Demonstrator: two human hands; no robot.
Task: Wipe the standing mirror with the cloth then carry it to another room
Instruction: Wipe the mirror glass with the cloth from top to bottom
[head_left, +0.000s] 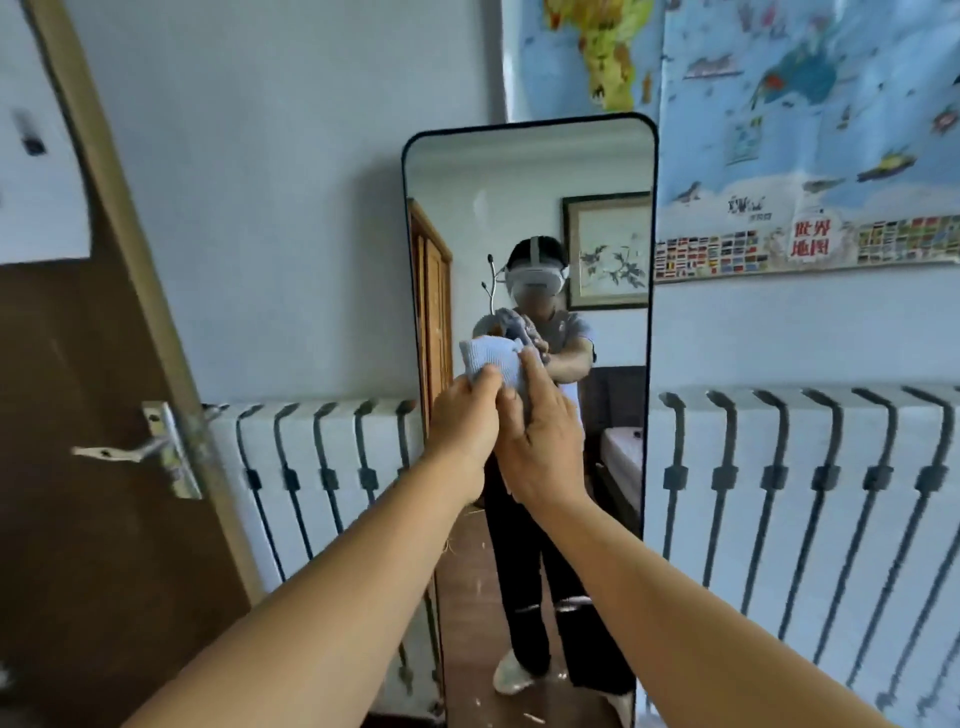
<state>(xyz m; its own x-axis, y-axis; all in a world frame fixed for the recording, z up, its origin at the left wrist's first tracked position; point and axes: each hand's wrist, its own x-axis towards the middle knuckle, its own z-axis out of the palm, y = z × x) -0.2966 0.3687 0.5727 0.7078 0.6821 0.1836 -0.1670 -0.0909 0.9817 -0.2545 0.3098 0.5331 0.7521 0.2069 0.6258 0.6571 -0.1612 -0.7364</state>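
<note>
One view only: a head-worn wide-angle camera, facing forward and slightly downward toward a wall. Both forearms enter from the bottom edge and converge near frame centre, where the left hand (462, 415) and right hand (545, 441) meet in front of the mirror (530, 171). The mirror stands close, upright, just right of centre, and reflects the camera wearer head-on (headset visible). Wide-angle distortion bends the door (78, 415) at left and the radiator (805, 493) at right.
</note>
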